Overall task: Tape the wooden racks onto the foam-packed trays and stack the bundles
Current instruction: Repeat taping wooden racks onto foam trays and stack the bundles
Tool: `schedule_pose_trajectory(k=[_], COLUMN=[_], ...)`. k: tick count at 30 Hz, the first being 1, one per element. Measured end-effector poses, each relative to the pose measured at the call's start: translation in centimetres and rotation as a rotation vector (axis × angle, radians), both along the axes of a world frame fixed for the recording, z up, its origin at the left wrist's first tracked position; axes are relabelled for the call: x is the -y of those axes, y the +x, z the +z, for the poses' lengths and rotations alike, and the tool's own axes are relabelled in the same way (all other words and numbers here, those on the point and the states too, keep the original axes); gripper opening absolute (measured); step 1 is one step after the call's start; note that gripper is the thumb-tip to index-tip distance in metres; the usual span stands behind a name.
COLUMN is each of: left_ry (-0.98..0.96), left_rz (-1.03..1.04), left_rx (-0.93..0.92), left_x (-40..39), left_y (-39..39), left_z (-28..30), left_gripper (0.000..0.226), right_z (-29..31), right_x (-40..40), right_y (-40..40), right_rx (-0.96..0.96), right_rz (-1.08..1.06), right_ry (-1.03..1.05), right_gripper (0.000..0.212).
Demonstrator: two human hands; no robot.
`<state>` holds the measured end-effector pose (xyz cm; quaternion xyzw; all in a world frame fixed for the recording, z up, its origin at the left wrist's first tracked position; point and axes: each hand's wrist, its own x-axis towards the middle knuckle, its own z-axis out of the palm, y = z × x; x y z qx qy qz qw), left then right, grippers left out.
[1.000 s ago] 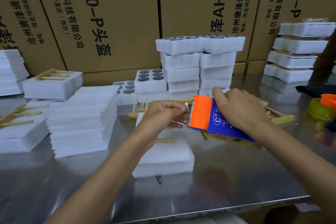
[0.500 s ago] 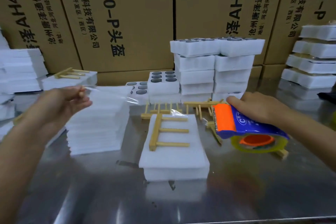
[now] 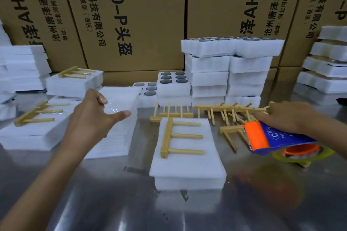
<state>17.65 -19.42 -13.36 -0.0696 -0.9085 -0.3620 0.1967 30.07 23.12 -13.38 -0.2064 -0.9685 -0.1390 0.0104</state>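
Our left hand point(image 3: 93, 118) is raised over the steel table point(image 3: 93, 202), thumb stretched out and fingers loosely bent, with a clear strip of tape point(image 3: 110, 108) stuck to the fingertips; our right hand point(image 3: 287, 116) curls over the blue-and-orange tape dispenser point(image 3: 272, 137), which rests near the loose pile of wooden racks point(image 3: 231, 112). The task's pale wooden rack point(image 3: 177, 136) lies flat on the white foam-packed tray point(image 3: 187, 159) at the centre of the table, untaped as far as we can see. Its spine runs along the tray's long axis, away from us, and its three pegs point right, across the tray. The risks, we judge: the limp strip may fold onto itself or cling to our fingers, and pressing it down one-handed could nudge the loose rack askew or off the foam. Taped bundles point(image 3: 39, 124) sit at left.
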Motion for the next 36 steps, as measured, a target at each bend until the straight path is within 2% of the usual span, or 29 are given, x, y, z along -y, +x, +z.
schedule_pose_trajectory(k=[5, 9, 13, 14, 17, 19, 23, 29, 31, 33, 34, 36], left_ry=[-0.135, -0.148, -0.219, -0.262, -0.343, -0.362, -0.558, -0.694, -0.649, -0.465, -0.358, -0.246], left_rz=[-0.087, -0.172, -0.170, -0.171, -0.223, -0.281, -0.306, -0.216, -0.189, -0.205, -0.229, -0.266], left_rx=[-0.113, -0.119, -0.009, 0.027, 0.140, 0.136, 0.064, 0.039, 0.075, 0.163, 0.166, 0.018], left_x=[-2.0, -3.1, -4.0, -4.2, -4.1, -3.9, -4.5, -4.9, -4.7, -4.5, -4.5, -5.1], left_y=[0.3, 0.1, 0.0, 0.0, 0.4, 0.8, 1.6, 2.1, 1.6, 1.3, 1.4, 1.7], left_z=[-3.8, -6.3, -8.6, -9.4, -11.0, -11.8, -12.1, -12.0, -12.2, -11.5, -10.9, -9.1], left_gripper=[0.058, 0.058, 0.053, 0.047, 0.039, 0.037, 0.023, 0.035, 0.063, 0.081, 0.077, 0.049], right_z=[0.5, 0.9, 0.6, 0.4, -0.2, -0.3, -0.2, -0.7, -0.6, -0.4, -0.4, -0.4], right_x=[-1.3, -1.9, -2.2, -2.2, -2.0, -2.0, -2.3, -2.6, -2.4, -2.1, -1.9, -1.8], right_y=[1.0, 1.6, 2.1, 2.1, 2.3, 2.4, 2.8, 3.0, 3.1, 3.3, 3.3, 3.6], right_rx=[0.050, 0.129, 0.231, 0.246, 0.286, 0.350, 0.421, 0.389, 0.378, 0.347, 0.324, 0.291], right_rz=[-0.063, -0.097, -0.045, -0.041, -0.024, 0.019, 0.077, 0.109, 0.105, 0.077, 0.061, 0.037], right_ry=[0.038, 0.041, 0.061, 0.059, 0.088, 0.155, 0.234, 0.288, 0.286, 0.243, 0.217, 0.182], right_gripper=[0.062, 0.061, 0.093, 0.092, 0.061, 0.051, 0.049, 0.046, 0.046, 0.045, 0.046, 0.047])
